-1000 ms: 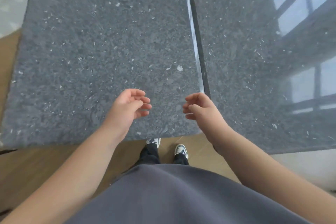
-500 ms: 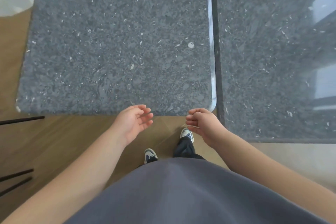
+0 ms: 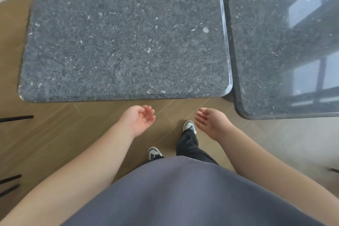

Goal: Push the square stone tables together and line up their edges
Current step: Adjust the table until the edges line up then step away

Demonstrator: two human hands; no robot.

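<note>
Two dark grey speckled stone tables stand side by side. The left table (image 3: 124, 38) and the right table (image 3: 278, 42) meet along a thin dark seam. Their near edges are not level: the right table's front edge reaches closer to me than the left one's. My left hand (image 3: 138, 119) hangs over the wooden floor just short of the left table's front edge, fingers loosely curled and apart, holding nothing. My right hand (image 3: 211, 121) is beside it, palm turned inward, fingers apart, also empty and touching neither table.
Wooden floor (image 3: 45, 134) lies between me and the tables, with my shoes (image 3: 189, 126) on it. Thin black rods (image 3: 16, 118) stick in from the left edge. A pale floor area (image 3: 293, 143) lies at the right. Window reflections shine on the right table.
Both hands have drawn back from above the left table to over the floor in front of it. The view has shifted back and down; the tables now sit farther up the frame.
</note>
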